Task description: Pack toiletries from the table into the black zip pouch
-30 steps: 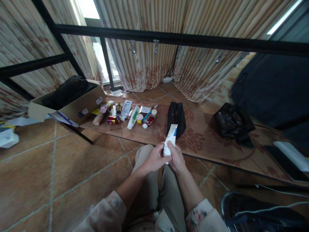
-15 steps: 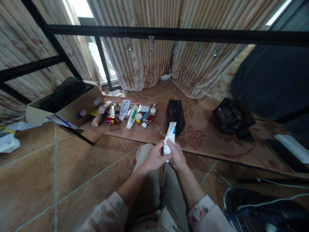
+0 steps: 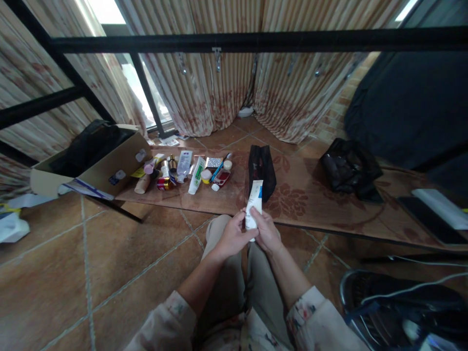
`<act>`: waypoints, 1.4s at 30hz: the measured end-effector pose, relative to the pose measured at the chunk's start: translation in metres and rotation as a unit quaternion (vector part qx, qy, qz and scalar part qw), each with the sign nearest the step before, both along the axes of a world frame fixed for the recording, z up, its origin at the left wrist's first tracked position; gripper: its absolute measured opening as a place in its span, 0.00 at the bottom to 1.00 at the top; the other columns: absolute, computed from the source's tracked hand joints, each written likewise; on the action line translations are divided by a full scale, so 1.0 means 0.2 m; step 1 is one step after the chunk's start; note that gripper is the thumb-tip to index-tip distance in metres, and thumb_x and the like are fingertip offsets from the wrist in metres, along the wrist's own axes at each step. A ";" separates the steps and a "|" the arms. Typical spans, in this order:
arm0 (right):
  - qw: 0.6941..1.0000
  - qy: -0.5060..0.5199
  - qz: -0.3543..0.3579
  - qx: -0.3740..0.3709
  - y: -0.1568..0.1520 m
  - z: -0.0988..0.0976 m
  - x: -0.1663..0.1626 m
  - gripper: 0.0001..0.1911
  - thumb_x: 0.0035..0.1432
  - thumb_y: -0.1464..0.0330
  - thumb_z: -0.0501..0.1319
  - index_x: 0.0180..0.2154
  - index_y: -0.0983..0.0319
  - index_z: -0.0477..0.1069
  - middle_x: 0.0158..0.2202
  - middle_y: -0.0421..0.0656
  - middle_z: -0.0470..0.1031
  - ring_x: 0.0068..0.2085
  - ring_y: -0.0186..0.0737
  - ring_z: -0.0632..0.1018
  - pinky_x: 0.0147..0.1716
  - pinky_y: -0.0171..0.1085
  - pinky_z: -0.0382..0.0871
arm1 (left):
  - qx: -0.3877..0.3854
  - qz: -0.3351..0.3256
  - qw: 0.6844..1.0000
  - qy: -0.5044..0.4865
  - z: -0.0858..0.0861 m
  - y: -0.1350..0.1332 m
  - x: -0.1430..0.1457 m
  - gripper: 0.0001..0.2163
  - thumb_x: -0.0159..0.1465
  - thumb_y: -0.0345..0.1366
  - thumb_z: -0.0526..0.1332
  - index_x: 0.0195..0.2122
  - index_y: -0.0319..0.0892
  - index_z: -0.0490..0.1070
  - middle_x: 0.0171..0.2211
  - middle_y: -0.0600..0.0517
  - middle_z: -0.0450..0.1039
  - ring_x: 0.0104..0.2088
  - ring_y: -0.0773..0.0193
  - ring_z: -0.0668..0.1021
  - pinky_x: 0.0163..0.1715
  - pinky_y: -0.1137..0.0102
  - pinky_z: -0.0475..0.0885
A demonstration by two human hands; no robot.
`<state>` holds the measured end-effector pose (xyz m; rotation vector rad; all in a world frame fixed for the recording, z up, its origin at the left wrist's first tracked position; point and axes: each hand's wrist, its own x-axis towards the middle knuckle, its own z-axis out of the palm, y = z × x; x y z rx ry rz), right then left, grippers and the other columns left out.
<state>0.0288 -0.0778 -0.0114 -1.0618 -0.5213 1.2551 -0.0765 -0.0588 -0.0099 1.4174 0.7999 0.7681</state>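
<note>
A white squeeze tube point(image 3: 253, 207) with a blue patch near its flat end is held upright-tilted over my knees. My left hand point(image 3: 234, 234) grips its lower left side, thumb across the bottom end. On the right side, my right hand point(image 3: 266, 231) closes round it with the thumb on its front. Just beyond the tube, a black mesh pouch point(image 3: 268, 170) lies on the low table point(image 3: 292, 204). To its left are several toiletries, among them a white and green tube point(image 3: 197, 175), a clear tube point(image 3: 184, 165) and a blue toothbrush point(image 3: 217, 170).
At the table's left end stands a cardboard box point(image 3: 120, 158) with black cloth inside. A black bag point(image 3: 347, 168) and a dark tablet point(image 3: 431, 219) lie to the right. A black metal rail point(image 3: 234, 43) crosses in front of the curtains. A chair point(image 3: 387, 302) stands at lower right.
The view has shifted slightly, so the table and its things sit a little further left and higher. Both hands keep hold of the white tube, with little visible change in grip.
</note>
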 end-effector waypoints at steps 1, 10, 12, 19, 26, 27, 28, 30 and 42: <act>1.000 0.004 0.003 0.004 0.00 0.00 0.00 0.18 0.49 0.51 0.67 0.33 0.59 0.77 0.31 0.41 0.80 0.31 0.40 0.79 0.33 0.37 0.71 | -0.007 0.001 1.000 -0.016 0.00 0.00 0.00 0.15 0.54 0.34 0.64 0.43 0.41 0.70 0.43 0.49 0.76 0.41 0.61 0.78 0.42 0.70 0.73; 0.992 -0.105 -0.038 0.057 -0.02 0.01 0.00 0.17 0.54 0.51 0.63 0.32 0.57 0.77 0.33 0.40 0.80 0.36 0.42 0.77 0.39 0.39 0.70 | -0.069 0.075 0.994 -0.039 0.06 0.01 -0.06 0.16 0.55 0.41 0.66 0.43 0.43 0.70 0.38 0.52 0.77 0.36 0.65 0.77 0.37 0.72 0.73; 0.982 -0.177 -0.050 0.049 -0.05 0.03 0.03 0.16 0.54 0.53 0.63 0.32 0.58 0.78 0.32 0.41 0.80 0.36 0.42 0.77 0.39 0.39 0.70 | -0.064 0.090 0.993 -0.030 0.08 0.03 -0.09 0.17 0.55 0.43 0.66 0.42 0.42 0.70 0.37 0.52 0.77 0.34 0.65 0.77 0.35 0.73 0.72; 0.917 -0.385 -0.089 0.050 -0.08 -0.01 0.40 0.12 0.58 0.58 0.60 0.35 0.57 0.78 0.37 0.44 0.79 0.40 0.44 0.77 0.41 0.40 0.68 | -0.002 0.132 0.991 0.007 0.36 0.19 -0.07 0.18 0.52 0.44 0.68 0.39 0.39 0.71 0.33 0.52 0.77 0.30 0.67 0.76 0.29 0.75 0.70; 0.799 -0.583 -0.135 -0.060 0.12 -0.13 0.85 0.14 0.58 0.62 0.55 0.38 0.61 0.76 0.41 0.48 0.78 0.42 0.45 0.76 0.43 0.43 0.66 | 0.119 0.130 0.973 0.146 0.60 0.48 0.17 0.12 0.55 0.44 0.64 0.32 0.39 0.73 0.26 0.54 0.75 0.26 0.66 0.75 0.26 0.74 0.67; 0.775 -0.615 -0.126 -0.070 0.14 -0.14 0.88 0.14 0.58 0.64 0.55 0.39 0.61 0.76 0.42 0.48 0.77 0.43 0.46 0.75 0.45 0.43 0.66 | 0.135 0.131 0.968 0.163 0.62 0.52 0.21 0.12 0.55 0.43 0.64 0.32 0.39 0.73 0.25 0.54 0.74 0.26 0.66 0.74 0.25 0.74 0.66; 0.751 -0.645 -0.116 -0.081 0.16 -0.16 0.89 0.14 0.58 0.65 0.55 0.40 0.62 0.76 0.43 0.49 0.76 0.45 0.47 0.74 0.46 0.44 0.64 | 0.151 0.130 0.963 0.183 0.62 0.55 0.25 0.11 0.55 0.43 0.63 0.32 0.40 0.72 0.25 0.55 0.73 0.25 0.66 0.74 0.26 0.74 0.66; 0.702 -0.697 -0.100 -0.108 0.19 -0.19 0.90 0.13 0.59 0.67 0.55 0.40 0.62 0.76 0.45 0.50 0.75 0.47 0.49 0.72 0.47 0.46 0.62 | 0.191 0.130 0.942 0.243 0.63 0.60 0.32 0.10 0.56 0.42 0.62 0.32 0.40 0.72 0.25 0.54 0.73 0.26 0.65 0.75 0.27 0.73 0.66; 0.621 -0.771 -0.085 -0.117 0.19 -0.21 0.85 0.13 0.64 0.67 0.53 0.43 0.59 0.75 0.46 0.48 0.73 0.46 0.48 0.69 0.45 0.44 0.58 | 0.391 0.077 0.728 0.557 0.51 0.60 0.56 0.16 0.61 0.40 0.57 0.47 0.35 0.70 0.42 0.37 0.75 0.40 0.49 0.80 0.37 0.65 0.72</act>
